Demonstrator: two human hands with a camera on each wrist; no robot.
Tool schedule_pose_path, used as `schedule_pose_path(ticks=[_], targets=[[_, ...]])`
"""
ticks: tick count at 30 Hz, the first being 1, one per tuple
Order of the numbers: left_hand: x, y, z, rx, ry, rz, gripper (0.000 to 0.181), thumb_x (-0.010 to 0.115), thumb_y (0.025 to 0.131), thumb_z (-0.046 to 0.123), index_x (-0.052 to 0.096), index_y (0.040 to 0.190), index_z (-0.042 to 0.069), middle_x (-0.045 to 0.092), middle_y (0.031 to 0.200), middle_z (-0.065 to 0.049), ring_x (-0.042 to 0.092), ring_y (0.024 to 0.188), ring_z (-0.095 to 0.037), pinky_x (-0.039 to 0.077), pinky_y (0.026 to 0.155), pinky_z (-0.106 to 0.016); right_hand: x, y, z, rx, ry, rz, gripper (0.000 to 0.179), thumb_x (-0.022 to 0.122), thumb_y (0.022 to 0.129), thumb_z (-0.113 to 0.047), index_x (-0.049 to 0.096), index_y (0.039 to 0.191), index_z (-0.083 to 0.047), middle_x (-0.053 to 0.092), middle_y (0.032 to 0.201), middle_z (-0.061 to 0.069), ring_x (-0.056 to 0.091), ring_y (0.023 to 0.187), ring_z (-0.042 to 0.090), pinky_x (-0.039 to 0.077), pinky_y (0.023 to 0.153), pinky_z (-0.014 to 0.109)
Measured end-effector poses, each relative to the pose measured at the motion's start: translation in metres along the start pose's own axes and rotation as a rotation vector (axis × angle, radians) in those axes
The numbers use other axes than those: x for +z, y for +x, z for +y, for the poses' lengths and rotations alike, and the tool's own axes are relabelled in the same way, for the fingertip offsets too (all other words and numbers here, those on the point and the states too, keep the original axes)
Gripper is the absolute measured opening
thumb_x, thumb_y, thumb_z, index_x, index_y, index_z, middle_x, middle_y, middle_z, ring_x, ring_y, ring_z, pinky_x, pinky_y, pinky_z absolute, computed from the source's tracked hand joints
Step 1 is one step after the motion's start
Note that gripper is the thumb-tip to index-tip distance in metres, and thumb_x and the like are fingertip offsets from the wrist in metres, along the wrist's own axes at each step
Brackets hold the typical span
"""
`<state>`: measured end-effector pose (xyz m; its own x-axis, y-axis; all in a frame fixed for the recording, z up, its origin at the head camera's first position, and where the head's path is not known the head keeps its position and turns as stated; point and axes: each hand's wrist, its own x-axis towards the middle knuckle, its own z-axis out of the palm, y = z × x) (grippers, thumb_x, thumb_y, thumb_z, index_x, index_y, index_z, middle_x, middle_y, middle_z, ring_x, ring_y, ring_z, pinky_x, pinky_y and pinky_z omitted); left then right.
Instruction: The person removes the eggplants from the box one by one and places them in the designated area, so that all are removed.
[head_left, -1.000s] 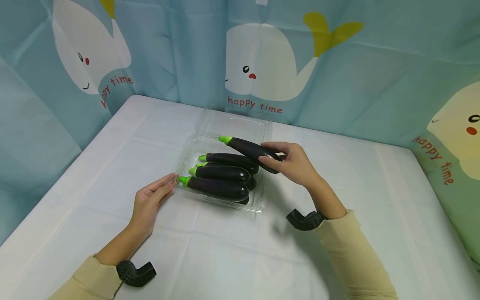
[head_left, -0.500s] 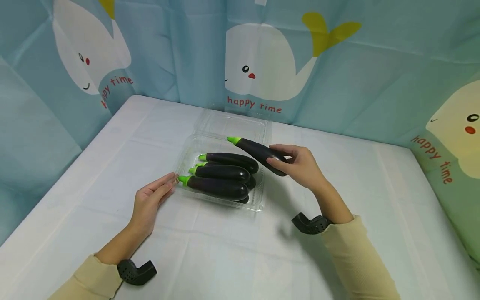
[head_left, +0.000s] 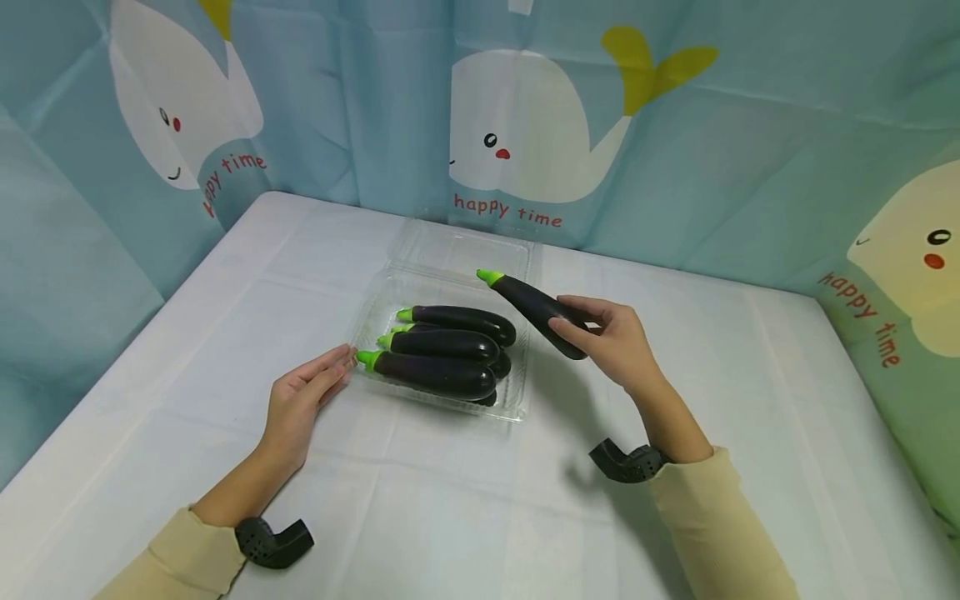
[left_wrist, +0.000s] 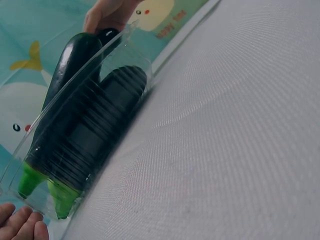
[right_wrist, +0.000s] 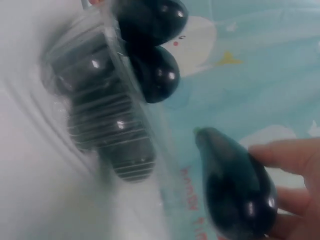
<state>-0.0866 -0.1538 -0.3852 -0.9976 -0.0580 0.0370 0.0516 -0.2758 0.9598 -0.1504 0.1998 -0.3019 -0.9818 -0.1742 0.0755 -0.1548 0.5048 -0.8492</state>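
Observation:
My right hand [head_left: 618,342] grips one eggplant [head_left: 536,312] by its thick end, raised over the right side of a clear plastic container [head_left: 517,408]. Its bright green stem points up and to the left. Inside the container several more dark eggplants [head_left: 435,377] lie stacked, stems to the left. At the container's front left corner, my left hand [head_left: 296,408] pinches the rim between thumb and fingers. Close by in the left wrist view, the left hand's fingertips [left_wrist: 22,225] show beside two green stems. The right wrist view has the held eggplant [right_wrist: 235,185] apart from the container wall.
The container's hinged clear lid [head_left: 465,250] lies folded back toward the rear of the white-covered table [head_left: 450,517]. A blue curtain [head_left: 390,108] with whale prints hangs behind the table and along its sides.
My right hand has drawn the held eggplant to the right and slightly nearer, away from the pile. The left hand and the container have stayed nearly still.

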Motion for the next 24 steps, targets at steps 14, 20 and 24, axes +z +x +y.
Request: schedule_pose_path(ticks=[14,20,24], targets=[[0.000,-0.001,0.000,-0.008,-0.001,0.002,0.041,0.055,0.092,0.006,0.044,0.125,-0.017,0.062,0.115,0.003,0.057,0.107,-0.010,0.046,0.089,-0.023,0.005,-0.017,0.010,0.093,0.000,0.231,0.045,0.066,0.085,-0.029,0.060,0.119,0.001,0.063,0.108,0.016,0.055,0.094,0.010,0.048,0.073,0.012],[0.001,-0.001,0.000,-0.001,-0.023,0.002,0.042,0.055,0.092,0.005,0.043,0.124,-0.019,0.062,0.114,0.001,0.057,0.106,-0.010,0.046,0.089,-0.024,0.010,-0.023,0.019,0.124,0.036,0.387,0.044,0.068,0.084,-0.028,0.063,0.115,0.002,0.064,0.104,0.017,0.057,0.089,0.007,0.048,0.070,0.011],[0.001,-0.001,0.000,0.004,-0.037,-0.001,0.042,0.055,0.092,0.004,0.042,0.124,-0.020,0.062,0.114,0.002,0.058,0.105,-0.010,0.046,0.089,-0.024,0.011,-0.024,0.024,0.141,0.024,0.463,0.043,0.067,0.084,-0.027,0.063,0.114,0.003,0.064,0.102,0.018,0.058,0.085,0.008,0.048,0.067,0.010]])
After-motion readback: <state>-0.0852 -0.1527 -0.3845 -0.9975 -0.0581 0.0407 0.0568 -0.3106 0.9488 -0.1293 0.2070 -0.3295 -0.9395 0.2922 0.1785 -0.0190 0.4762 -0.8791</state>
